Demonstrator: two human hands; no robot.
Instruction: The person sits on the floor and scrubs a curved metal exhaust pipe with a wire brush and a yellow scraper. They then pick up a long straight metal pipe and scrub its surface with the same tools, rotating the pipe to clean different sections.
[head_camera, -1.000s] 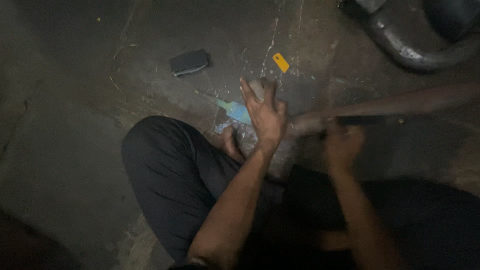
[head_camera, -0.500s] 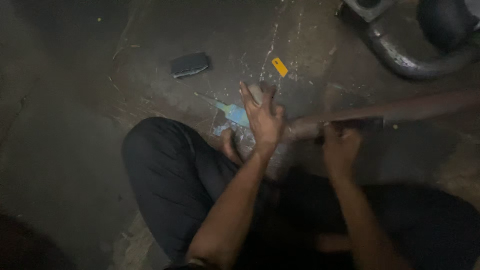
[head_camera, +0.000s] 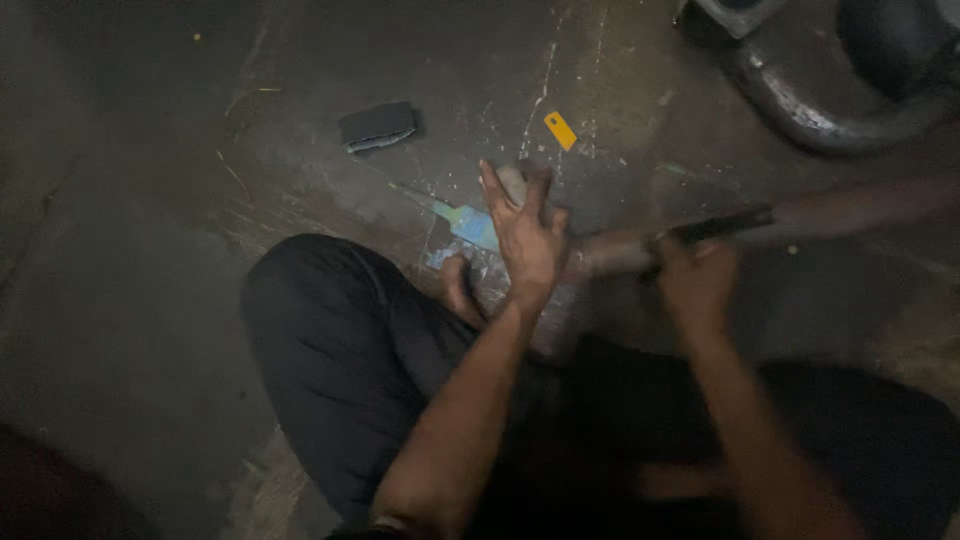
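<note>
Holding as before, the left hand (head_camera: 525, 235) presses spread fingers on a small grey block, while the right hand (head_camera: 695, 280) grips a long rusty metal rod (head_camera: 800, 215). Bare concrete floor (head_camera: 150, 250) lies open leftward; a curved steel pipe (head_camera: 800, 105) crowds the upper right.

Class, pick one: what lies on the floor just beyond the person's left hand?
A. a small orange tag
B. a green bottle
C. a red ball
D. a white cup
A: a small orange tag lies flat on the dark floor just past the left hand.
</note>
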